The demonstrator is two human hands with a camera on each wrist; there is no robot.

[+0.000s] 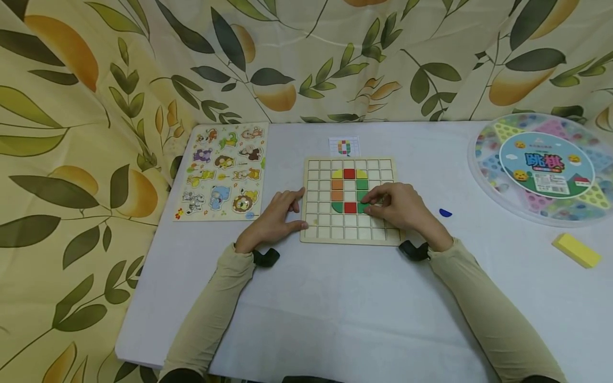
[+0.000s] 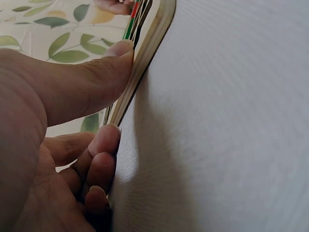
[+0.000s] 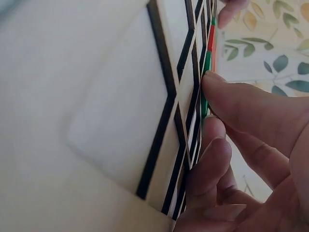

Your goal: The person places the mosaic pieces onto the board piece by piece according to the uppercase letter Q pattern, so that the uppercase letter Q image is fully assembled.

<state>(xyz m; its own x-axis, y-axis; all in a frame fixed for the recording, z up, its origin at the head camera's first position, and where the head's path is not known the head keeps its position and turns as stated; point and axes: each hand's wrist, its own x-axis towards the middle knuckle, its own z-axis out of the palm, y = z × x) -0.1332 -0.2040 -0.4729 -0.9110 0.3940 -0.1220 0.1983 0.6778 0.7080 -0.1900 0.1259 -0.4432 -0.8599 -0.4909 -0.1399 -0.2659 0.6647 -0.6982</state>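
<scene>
A square wooden grid board (image 1: 316, 233) lies on the table, with colored tiles set in a ring on it. The ring has a red tile (image 1: 349, 174) at top, orange tiles (image 1: 337, 184) on the left and green ones on the right. My left hand (image 1: 274, 219) rests at the board's left edge; its thumb (image 2: 96, 84) and fingertips touch the wooden side. On the ring's right side, my right hand (image 1: 396, 206) pinches a green tile (image 3: 204, 104) between thumb and forefinger, low against the board. The fingers partly hide that tile.
A small card (image 1: 344, 146) with a similar colored ring lies behind the board. An animal puzzle board (image 1: 225, 175) is at left. To the right are a blue half-round piece (image 1: 445, 213), a yellow block (image 1: 577, 250) and a round plastic game case (image 1: 546, 165).
</scene>
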